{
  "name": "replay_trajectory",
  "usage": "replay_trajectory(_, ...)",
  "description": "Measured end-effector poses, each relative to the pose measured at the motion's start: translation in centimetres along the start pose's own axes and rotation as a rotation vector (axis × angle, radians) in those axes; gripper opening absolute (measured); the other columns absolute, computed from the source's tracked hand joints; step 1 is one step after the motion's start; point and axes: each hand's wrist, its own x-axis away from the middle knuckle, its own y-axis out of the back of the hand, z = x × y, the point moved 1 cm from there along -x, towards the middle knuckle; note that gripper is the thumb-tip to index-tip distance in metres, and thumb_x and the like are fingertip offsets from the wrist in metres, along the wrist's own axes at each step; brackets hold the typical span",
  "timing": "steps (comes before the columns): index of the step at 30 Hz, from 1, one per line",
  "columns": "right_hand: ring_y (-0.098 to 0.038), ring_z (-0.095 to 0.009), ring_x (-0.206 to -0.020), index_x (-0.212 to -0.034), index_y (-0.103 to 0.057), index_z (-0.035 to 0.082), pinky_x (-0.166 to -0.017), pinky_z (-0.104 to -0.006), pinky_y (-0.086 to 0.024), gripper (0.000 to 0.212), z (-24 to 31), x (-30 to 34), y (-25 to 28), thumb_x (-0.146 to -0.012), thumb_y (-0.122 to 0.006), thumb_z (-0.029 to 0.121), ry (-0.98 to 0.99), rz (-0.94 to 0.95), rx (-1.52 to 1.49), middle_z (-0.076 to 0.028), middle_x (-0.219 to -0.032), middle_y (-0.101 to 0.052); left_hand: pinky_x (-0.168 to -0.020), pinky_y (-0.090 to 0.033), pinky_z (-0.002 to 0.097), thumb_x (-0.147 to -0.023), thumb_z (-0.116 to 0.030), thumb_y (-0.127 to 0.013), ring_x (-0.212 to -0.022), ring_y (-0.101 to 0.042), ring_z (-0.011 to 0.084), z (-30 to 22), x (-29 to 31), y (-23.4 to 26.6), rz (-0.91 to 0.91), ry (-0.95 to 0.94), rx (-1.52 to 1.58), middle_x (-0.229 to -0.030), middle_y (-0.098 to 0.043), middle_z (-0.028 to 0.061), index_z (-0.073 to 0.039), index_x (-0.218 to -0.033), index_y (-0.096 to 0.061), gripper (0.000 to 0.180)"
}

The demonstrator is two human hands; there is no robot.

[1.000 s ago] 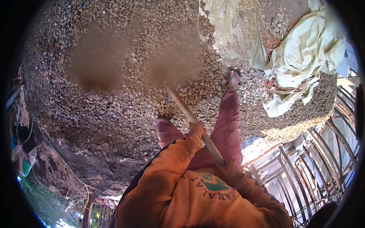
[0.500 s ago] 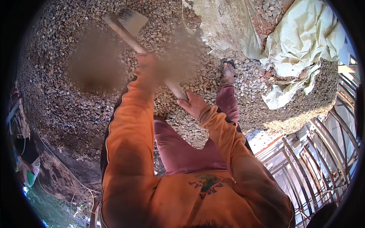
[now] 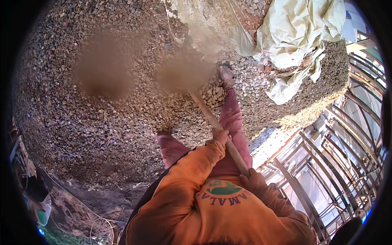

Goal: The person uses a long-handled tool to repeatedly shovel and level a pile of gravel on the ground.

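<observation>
A hoe's wooden handle (image 3: pixel 209 116) slants from the gravel back toward my waist. My left hand (image 3: pixel 221 136) is wrapped round its middle, in front of my thigh. Close to the handle's near end, my right hand (image 3: pixel 254 180) grips it beside my right hip. A brown smudge on the view covers the hoe's far end, so its blade is hidden. Under and around it lies a broad heap of gravel (image 3: pixel 110 134), with some larger stones (image 3: pixel 212 96) next to the handle and my right foot (image 3: pixel 226 72).
Crumpled pale sheeting (image 3: pixel 300 30) lies on the gravel at the far right, beside a flatter dirty sheet (image 3: pixel 208 22). Poles and bars (image 3: pixel 339 143) stand along the right side. A dark ground strip (image 3: pixel 73 204) borders the heap at lower left. Two blurred smudges veil parts of the gravel.
Both hands have drawn the hoe back toward my body and to the right. Its blade, visible earlier at the far left, has dropped behind the smudge. The view has shifted slightly.
</observation>
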Motion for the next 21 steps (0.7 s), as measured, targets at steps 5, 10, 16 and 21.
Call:
replay_trajectory(5,-0.059,-0.039,-0.055,-0.088,-0.051,0.003,-0.049,-0.0453,-0.046,0.038,0.9,-0.3,3.7,-0.08,-0.063,0.038,-0.036,-0.048,-0.05,-0.017,-0.059,-0.057,-0.04,-0.046,0.0321,-0.073,0.005,-0.054,-0.046,-0.052,0.02,-3.1,6.0,0.3,-0.084,-0.067,0.239,-0.067,-0.049,0.0108,-0.002,-0.097,-0.035,0.032)
replay_trajectory(10,-0.058,-0.036,-0.051,-0.094,-0.053,0.004,-0.046,-0.0449,-0.045,0.043,4.2,-17.5,3.1,-0.078,-0.064,0.042,0.354,-0.482,-0.027,-0.017,-0.059,-0.057,-0.039,-0.043,0.0319,-0.073,0.0,-0.057,-0.046,-0.049,0.0195,-19.4,-2.5,1.7,-0.064,-0.49,0.252,-0.067,-0.047,0.0101,-0.004,-0.096,-0.038,0.03)
replay_trajectory(16,-0.059,-0.04,-0.06,-0.098,-0.052,0.001,-0.053,-0.046,-0.046,0.046,3.0,-14.3,-1.4,-0.081,-0.062,0.042,0.083,-0.298,-0.175,-0.02,-0.064,-0.059,-0.039,-0.039,0.035,-0.07,0.005,-0.056,-0.047,-0.044,0.021,-16.5,-4.7,0.1,-0.189,-0.273,0.103,-0.077,-0.047,0.0114,-0.006,-0.106,-0.036,0.043)
replay_trajectory(21,-0.06,-0.041,-0.061,-0.097,-0.05,-0.002,-0.054,-0.0486,-0.047,0.046,4.3,-4.6,1.0,-0.079,-0.064,0.038,-0.103,0.065,-0.066,-0.023,-0.065,-0.059,-0.036,-0.044,0.0347,-0.071,0.008,-0.053,-0.043,-0.049,0.0207,-3.1,-2.3,4.2,-0.132,-0.022,0.114,-0.074,-0.047,0.0145,-0.007,-0.108,-0.031,0.046)
